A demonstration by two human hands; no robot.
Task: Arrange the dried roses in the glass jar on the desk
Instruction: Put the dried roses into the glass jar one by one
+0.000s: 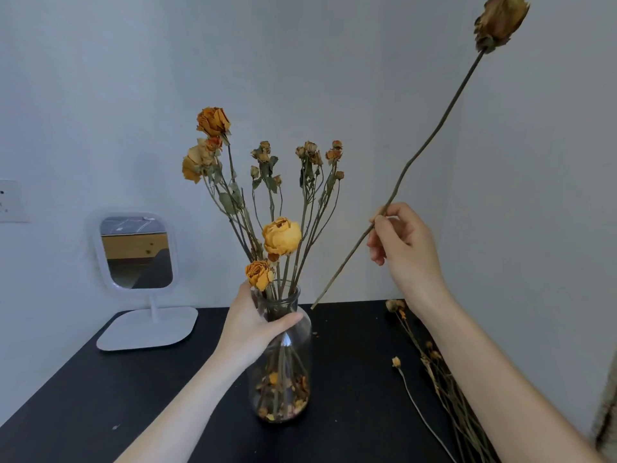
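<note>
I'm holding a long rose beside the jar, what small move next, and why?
Probably swing the rose left until its lower end is over the jar. The right hand pinches it mid-stem, that end hangs right of the jar, and the left hand grips the neck.

no readable text, labels or signs

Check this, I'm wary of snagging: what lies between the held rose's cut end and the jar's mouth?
Nothing; head view shows bare wall and desk edge between the dried rose and glass jar.
</note>
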